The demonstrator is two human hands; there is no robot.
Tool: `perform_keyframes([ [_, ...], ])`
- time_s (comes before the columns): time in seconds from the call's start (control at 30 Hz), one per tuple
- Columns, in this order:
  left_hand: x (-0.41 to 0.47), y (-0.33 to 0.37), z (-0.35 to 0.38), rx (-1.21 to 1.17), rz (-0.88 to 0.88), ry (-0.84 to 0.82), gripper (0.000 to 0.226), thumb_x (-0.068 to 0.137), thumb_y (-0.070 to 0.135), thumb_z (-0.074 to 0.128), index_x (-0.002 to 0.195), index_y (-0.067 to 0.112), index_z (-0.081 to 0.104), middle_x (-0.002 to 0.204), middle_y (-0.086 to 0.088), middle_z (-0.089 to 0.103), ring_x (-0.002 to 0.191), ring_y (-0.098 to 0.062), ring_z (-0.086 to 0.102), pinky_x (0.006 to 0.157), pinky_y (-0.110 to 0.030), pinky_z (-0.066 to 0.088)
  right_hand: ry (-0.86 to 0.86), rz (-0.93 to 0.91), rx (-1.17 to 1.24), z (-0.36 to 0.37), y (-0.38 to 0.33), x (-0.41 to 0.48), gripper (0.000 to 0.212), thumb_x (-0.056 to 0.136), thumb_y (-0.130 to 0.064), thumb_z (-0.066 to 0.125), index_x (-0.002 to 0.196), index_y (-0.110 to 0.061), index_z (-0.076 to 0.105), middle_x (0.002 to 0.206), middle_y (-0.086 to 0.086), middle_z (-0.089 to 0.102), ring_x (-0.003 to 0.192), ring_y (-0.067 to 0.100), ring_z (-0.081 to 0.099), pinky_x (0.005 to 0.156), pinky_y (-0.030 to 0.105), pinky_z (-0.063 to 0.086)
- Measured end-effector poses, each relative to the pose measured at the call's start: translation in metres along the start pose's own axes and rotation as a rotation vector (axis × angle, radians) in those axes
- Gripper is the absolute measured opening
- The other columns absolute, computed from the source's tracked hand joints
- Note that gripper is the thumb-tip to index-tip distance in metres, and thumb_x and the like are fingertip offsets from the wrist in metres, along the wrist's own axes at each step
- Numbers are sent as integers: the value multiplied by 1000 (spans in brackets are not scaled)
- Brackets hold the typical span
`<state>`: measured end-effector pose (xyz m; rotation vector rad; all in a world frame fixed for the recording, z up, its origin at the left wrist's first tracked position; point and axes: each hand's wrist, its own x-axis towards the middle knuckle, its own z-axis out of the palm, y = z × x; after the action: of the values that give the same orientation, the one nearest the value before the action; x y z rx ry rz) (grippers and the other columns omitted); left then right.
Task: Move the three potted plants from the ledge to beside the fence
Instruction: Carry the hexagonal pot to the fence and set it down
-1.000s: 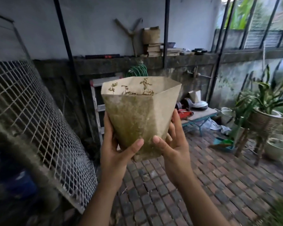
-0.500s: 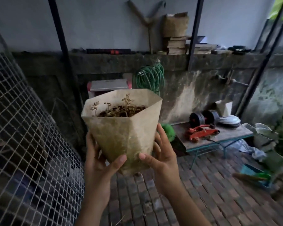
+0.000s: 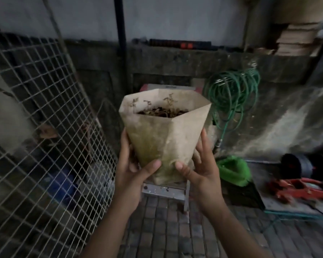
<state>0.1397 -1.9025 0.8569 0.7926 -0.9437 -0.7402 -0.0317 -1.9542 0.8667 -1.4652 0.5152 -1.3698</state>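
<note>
Both hands, left point(image 3: 132, 175) and right point(image 3: 201, 172), have a closed grip round the pot point(image 3: 164, 133), mid-frame, mid-carry. Next it probably needs setting down by the mesh fence point(image 3: 45, 127) at left, kept upright.

Left grip point(image 3: 132, 172), right grip point(image 3: 198, 170) raised (both clasped, thumbs forward).

The view has swung left: the wire fence point(image 3: 35, 136) now fills more of the frame, the green hose point(image 3: 233, 95) sits right of the pot point(image 3: 164, 135), seemingly carried closer to the wall.
</note>
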Motion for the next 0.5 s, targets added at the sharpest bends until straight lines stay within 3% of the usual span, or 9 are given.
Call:
perform_keyframes([
  [0.23,44,-58,28,44,51,189,112,68,32,99,152,65,33,165,11,46,148,-23,52,104,-52,57,-219,36,68,-45,64,87,93,86,-32,86,159,-50,31,162,2,46,143,21,52,102,39,58],
  [0.33,53,-89,48,140,105,332,114,71,32,98,157,60,29,168,6,42,149,-25,50,105,-53,57,-354,61,134,-68,92,120,93,83,-37,87,155,-58,31,164,4,43,145,18,51,101,31,56],
  [0.4,55,-105,64,173,134,454,114,70,32,98,155,63,29,168,5,41,149,-25,50,103,-50,58,-437,89,178,-82,103,141,95,80,-41,89,150,-66,31,166,2,40,146,17,49,103,35,56],
  [0.5,55,-120,82,201,146,557,113,75,27,96,157,61,27,166,4,43,144,-21,56,96,-41,62,-560,142,237,-94,119,164,95,79,-25,84,150,-62,35,169,3,36,150,24,44,109,53,53],
])
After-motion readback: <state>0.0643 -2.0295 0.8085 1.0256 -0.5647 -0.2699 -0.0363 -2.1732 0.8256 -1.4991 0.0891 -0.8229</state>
